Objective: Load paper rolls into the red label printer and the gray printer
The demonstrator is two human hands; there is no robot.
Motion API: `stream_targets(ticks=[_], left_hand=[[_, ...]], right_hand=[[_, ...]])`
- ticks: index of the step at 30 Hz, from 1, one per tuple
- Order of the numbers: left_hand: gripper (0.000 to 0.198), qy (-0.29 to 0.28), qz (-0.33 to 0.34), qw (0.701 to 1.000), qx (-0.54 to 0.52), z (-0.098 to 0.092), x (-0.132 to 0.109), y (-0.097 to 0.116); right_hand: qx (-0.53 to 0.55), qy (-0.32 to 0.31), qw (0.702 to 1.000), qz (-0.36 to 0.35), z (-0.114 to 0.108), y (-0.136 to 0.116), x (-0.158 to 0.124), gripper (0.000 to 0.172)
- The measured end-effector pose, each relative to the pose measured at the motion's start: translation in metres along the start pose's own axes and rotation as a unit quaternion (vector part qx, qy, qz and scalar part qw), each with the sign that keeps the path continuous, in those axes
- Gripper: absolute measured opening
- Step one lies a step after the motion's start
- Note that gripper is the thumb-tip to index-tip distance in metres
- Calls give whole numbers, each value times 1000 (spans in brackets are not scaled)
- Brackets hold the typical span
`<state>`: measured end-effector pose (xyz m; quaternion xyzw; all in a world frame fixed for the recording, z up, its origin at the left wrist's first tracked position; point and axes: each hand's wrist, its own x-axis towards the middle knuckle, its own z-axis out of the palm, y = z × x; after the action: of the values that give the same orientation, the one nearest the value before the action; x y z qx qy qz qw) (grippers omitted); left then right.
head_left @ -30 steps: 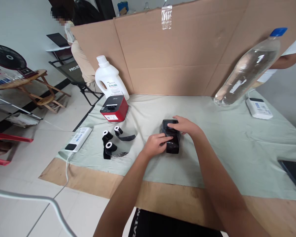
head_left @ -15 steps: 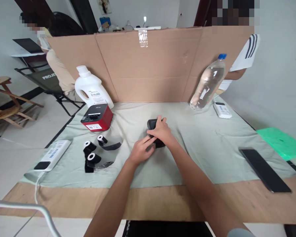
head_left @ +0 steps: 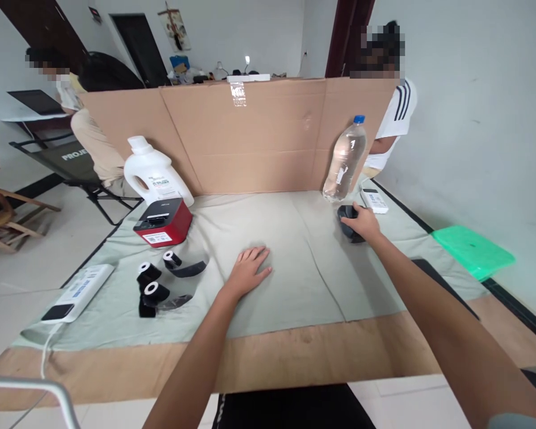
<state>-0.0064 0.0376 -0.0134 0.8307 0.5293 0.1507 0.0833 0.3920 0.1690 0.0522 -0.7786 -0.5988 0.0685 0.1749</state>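
My right hand [head_left: 362, 223] grips a small black boxy device [head_left: 347, 220] at the right side of the cloth, below the clear water bottle [head_left: 346, 158]. The device's exact kind is unclear, since the fingers and thumb cover part of it. My left hand [head_left: 249, 271] lies palm down on the pale green cloth [head_left: 277, 226] with its fingers spread, holding nothing. To its left are several small black rolls [head_left: 157, 292] with white cores, their strips partly unwound. Behind them stands a red and black receipt printer [head_left: 163, 223].
A white detergent jug [head_left: 154, 173] leans against the cardboard screen [head_left: 254, 140]. White power strips [head_left: 78, 292] lie at both sides. A dark phone-like slab is partly behind my right forearm, near a green plastic stool top [head_left: 473, 250]. Two people sit beyond the screen.
My right hand has carried the black device from the middle of the cloth to the right, near the bottle. My left hand has let go of it and flattened. The view has shifted right.
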Motion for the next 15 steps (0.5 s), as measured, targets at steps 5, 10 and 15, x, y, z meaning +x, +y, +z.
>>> stream_targets(ticks=[5,10,15], left_hand=[[54,1,-1,1000,1,-1,0,-1],[53,3,2,1000,-7,-2,1,-1],[53,-1,3,1000,-10,0,1,-3]], right_hand=[[-36,-31,999,-2,-2,11,11,83],[-95,11,993,-61,-12,14,2,52],[-150,-8,985,-86,-10,14,-10,47]])
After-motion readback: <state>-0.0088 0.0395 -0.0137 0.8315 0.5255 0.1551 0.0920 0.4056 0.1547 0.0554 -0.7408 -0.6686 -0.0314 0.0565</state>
